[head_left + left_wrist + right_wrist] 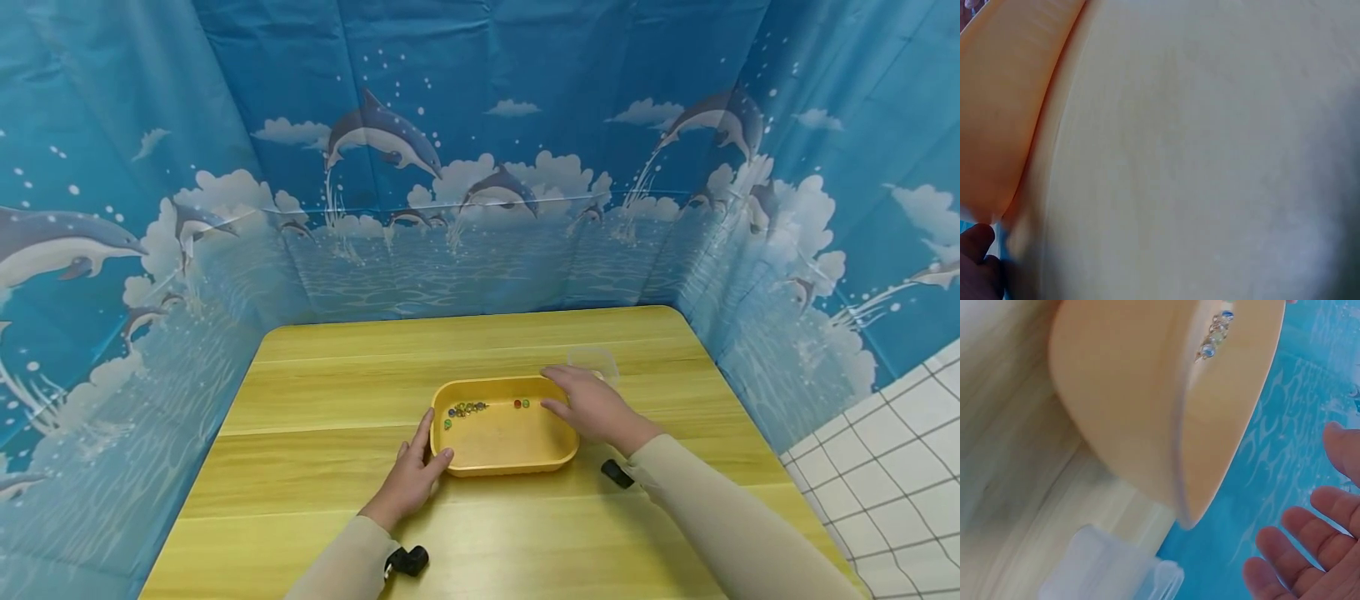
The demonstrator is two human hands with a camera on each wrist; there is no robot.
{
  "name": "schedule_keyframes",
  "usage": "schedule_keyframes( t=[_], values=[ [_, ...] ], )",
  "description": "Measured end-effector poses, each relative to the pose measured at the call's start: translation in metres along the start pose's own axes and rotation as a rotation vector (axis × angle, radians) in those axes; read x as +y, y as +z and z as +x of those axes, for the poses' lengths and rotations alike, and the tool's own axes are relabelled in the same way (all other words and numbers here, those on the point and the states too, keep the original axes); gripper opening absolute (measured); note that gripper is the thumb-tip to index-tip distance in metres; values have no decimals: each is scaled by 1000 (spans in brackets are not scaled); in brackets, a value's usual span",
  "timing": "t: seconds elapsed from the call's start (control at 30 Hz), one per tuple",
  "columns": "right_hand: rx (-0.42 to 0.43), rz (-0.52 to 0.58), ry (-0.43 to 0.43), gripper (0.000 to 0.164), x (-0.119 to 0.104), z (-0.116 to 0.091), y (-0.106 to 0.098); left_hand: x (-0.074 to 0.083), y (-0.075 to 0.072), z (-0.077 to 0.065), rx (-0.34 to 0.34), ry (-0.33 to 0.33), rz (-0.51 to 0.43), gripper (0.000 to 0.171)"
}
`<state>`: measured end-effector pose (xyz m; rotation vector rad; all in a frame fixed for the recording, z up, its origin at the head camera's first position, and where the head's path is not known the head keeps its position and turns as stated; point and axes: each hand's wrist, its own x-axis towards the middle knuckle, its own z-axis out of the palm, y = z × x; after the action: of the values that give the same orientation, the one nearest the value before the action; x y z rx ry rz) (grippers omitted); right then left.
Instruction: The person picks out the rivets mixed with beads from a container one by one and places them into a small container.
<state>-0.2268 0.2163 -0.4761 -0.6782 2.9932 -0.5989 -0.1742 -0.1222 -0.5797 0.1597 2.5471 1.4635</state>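
A shallow yellow plastic basin (504,443) is in front of me. Several small glass marbles (467,409) cluster at its far left side, with a red marble (517,404) and a green marble (526,403) farther right along the far wall. My left hand (408,477) holds the near left corner, thumb at the near rim and fingers along the left wall. Over the basin's right end is my right hand (592,406), its fingers extended. In the right wrist view, those fingers (1307,534) are spread and hold nothing, apart from the basin's wall.
A clear plastic container (592,360) stands on the wood-grain table (322,467) just beyond my right hand, partly hidden by it. Blue dolphin-print curtains (465,250) enclose the table at the back and sides. White tiles (892,467) show at the lower right.
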Motion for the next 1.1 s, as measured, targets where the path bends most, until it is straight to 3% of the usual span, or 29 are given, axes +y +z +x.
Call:
schedule_keyframes(
  t=[0.63,1.1],
  values=[
    [-86,-17,-73,52,-39,41,11,-1,1,0,4,-5,-29,77],
    [-160,31,-29,44,-59,64,32,-2,0,0,-13,-13,-27,77]
  ],
)
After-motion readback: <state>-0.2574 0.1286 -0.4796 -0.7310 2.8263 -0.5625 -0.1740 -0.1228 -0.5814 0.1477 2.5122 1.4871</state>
